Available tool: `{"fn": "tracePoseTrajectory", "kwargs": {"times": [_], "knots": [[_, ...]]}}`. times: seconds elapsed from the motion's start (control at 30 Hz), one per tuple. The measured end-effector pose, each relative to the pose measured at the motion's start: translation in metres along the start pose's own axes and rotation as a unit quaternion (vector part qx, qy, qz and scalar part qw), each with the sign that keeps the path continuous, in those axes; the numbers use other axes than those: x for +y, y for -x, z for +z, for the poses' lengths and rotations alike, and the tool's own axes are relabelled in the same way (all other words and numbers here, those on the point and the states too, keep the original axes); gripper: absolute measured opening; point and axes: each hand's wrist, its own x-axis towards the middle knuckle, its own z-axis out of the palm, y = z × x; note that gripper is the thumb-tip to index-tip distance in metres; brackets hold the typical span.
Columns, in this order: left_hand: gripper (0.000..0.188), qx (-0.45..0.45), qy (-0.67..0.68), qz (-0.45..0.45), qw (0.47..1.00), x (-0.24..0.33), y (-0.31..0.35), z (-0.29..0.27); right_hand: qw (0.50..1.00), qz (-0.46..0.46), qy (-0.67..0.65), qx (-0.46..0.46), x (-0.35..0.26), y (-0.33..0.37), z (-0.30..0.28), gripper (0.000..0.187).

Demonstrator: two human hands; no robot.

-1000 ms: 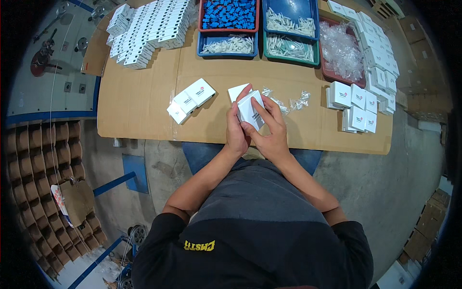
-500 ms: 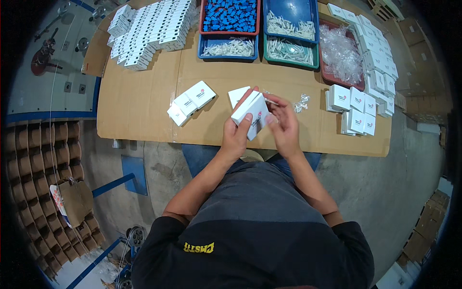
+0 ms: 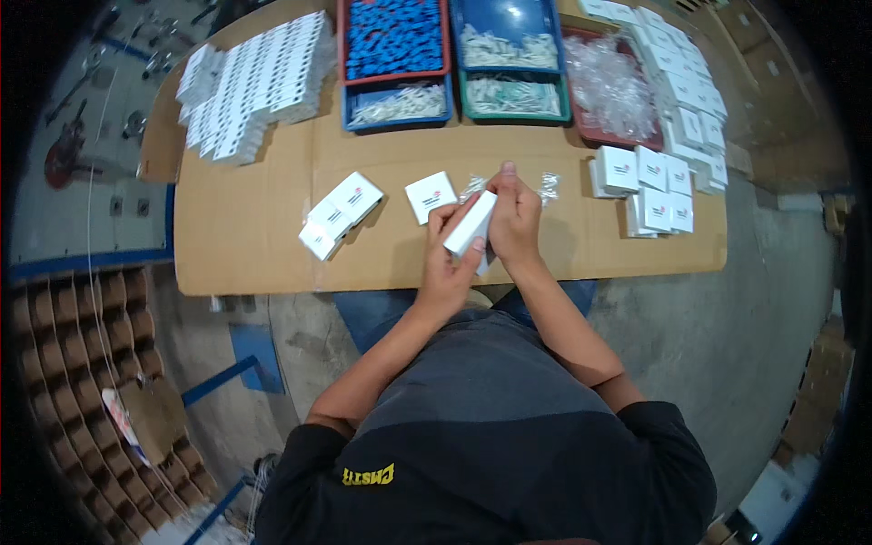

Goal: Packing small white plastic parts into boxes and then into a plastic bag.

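Observation:
A small white box (image 3: 471,224) is held up over the near edge of the table, tilted, with a narrow side facing up. My left hand (image 3: 442,277) is closed round its left and lower part, thumb along the near end. My right hand (image 3: 514,222) presses against the box's right side, its thumb pointing away from me and its fingers partly hidden. Just beyond my left hand lies another white box (image 3: 430,195). Small clear plastic pieces (image 3: 471,187) lie beside that box, and more clear pieces (image 3: 549,188) rest right of my right hand.
White boxes (image 3: 341,214) lie in a row to the left. Stacked white boxes stand far left (image 3: 259,86) and right (image 3: 652,191). At the back are trays of blue parts (image 3: 397,36), white slender pieces (image 3: 400,106) and clear plastic bags (image 3: 610,86). Cardboard (image 3: 245,227) covers the table.
The held box has turned from showing its printed face to showing a narrow side. My right hand, half spread before, has closed in against it. The whole view has shifted slightly.

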Motion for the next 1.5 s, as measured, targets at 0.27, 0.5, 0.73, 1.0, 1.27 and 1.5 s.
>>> {"fn": "tracePoseTrajectory", "kwargs": {"times": [0.27, 0.5, 0.73, 1.0, 1.27, 1.5], "knots": [[0.030, 0.090, 0.346, -0.221, 0.907, -0.023, -0.011, -0.007, 0.965, 0.160, -0.043, -0.202, 0.022, 0.005, -0.065, 0.026], [0.032, -0.025, 0.229, -0.310, 0.922, -0.037, -0.019, 0.015, 0.967, 0.183, -0.080, -0.157, 0.042, 0.039, -0.093, 0.026], [0.040, -0.055, 0.026, -0.186, 0.981, -0.063, -0.019, 0.034, 0.956, 0.272, -0.105, 0.030, 0.088, 0.049, -0.146, 0.027], [0.028, 0.001, -0.050, -0.206, 0.977, -0.068, -0.013, -0.017, 0.928, 0.292, -0.036, 0.227, 0.138, 0.038, -0.225, 0.033], [0.026, 0.006, -0.081, -0.218, 0.973, -0.088, 0.006, -0.043, 0.930, 0.167, -0.106, 0.310, 0.158, 0.026, -0.236, 0.036], [0.025, 0.028, -0.095, -0.219, 0.971, -0.083, 0.007, -0.044, 0.855, -0.096, 0.482, 0.162, 0.120, 0.018, -0.202, 0.037]]}}
